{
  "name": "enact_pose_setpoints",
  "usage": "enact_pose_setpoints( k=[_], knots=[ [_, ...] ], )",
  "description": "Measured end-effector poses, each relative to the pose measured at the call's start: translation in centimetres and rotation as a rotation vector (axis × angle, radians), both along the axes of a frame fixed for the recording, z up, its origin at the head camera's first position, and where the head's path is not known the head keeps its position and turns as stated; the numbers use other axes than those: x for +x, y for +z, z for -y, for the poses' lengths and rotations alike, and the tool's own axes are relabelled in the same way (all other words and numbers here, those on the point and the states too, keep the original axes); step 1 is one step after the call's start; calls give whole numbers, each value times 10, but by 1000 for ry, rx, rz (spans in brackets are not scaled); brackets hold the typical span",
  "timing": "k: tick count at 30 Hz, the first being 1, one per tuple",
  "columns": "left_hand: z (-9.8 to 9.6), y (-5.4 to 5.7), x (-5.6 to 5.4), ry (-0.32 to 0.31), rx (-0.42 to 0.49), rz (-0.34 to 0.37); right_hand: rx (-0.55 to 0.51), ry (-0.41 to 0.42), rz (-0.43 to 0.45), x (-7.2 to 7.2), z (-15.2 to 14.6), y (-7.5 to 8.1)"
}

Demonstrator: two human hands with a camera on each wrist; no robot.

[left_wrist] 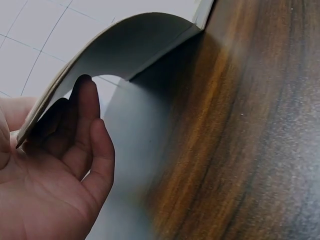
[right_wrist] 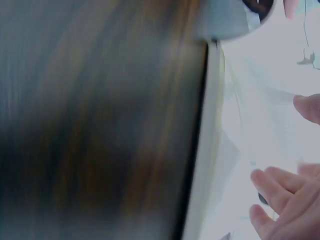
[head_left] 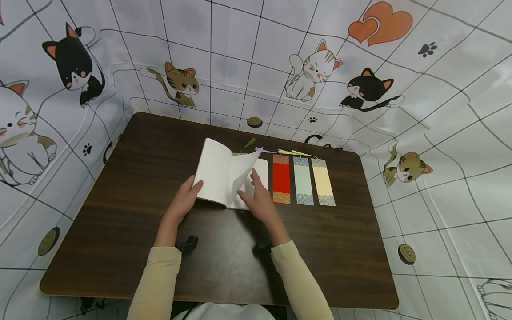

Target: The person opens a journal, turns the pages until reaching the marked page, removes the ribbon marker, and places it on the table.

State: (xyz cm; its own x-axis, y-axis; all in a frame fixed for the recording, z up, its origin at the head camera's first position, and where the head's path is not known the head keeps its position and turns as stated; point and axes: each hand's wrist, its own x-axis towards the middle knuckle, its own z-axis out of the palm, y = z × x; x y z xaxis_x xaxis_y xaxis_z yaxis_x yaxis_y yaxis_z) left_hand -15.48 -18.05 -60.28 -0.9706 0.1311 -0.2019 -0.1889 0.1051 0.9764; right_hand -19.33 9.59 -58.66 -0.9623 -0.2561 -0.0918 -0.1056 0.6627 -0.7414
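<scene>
An open book (head_left: 216, 171) with blank-looking white pages lies on the table, its left side raised and bent. My left hand (head_left: 185, 198) grips that raised side at its lower left edge, thumb over the page; in the left wrist view, the left hand's fingers (left_wrist: 90, 100) curl beneath the bowed cover. One loose leaf (head_left: 245, 168) stands up, curving over the right-hand pages. My right hand (head_left: 259, 198) is over those pages beside the leaf, fingers extended and thumb apart, holding nothing. In the right wrist view, the right hand's fingers (right_wrist: 280, 195) are spread near the pages.
Right of the book lie a red bookmark (head_left: 281, 178), a pale green bookmark (head_left: 303, 180) and a cream bookmark (head_left: 323, 182). A green tassel (head_left: 250, 142) and a purple tassel (head_left: 265, 150) show behind the book. The brown table (head_left: 120, 213) meets a cat-print sheet (head_left: 236, 58).
</scene>
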Motion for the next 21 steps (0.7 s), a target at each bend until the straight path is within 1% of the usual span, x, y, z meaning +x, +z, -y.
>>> enact_pose_setpoints(
  k=[3,6,11,14,19,21],
  knots=[
    [1,-1,2,3,0,20,-4,65,61,5,13,-6],
    [0,-1,2,0,7,34,8,119,73,10,21,-11],
    [-1,-4,2,12,21,22,37,192,34,13,29,-10],
    [-1,-6,1,26,31,22,82,228,1,14,31,-9],
    [-1,-10,-4,43,36,77,149,245,-22,15,36,-8],
    [-1,-11,-5,49,39,85,164,251,-27,16,38,-7]
  ],
)
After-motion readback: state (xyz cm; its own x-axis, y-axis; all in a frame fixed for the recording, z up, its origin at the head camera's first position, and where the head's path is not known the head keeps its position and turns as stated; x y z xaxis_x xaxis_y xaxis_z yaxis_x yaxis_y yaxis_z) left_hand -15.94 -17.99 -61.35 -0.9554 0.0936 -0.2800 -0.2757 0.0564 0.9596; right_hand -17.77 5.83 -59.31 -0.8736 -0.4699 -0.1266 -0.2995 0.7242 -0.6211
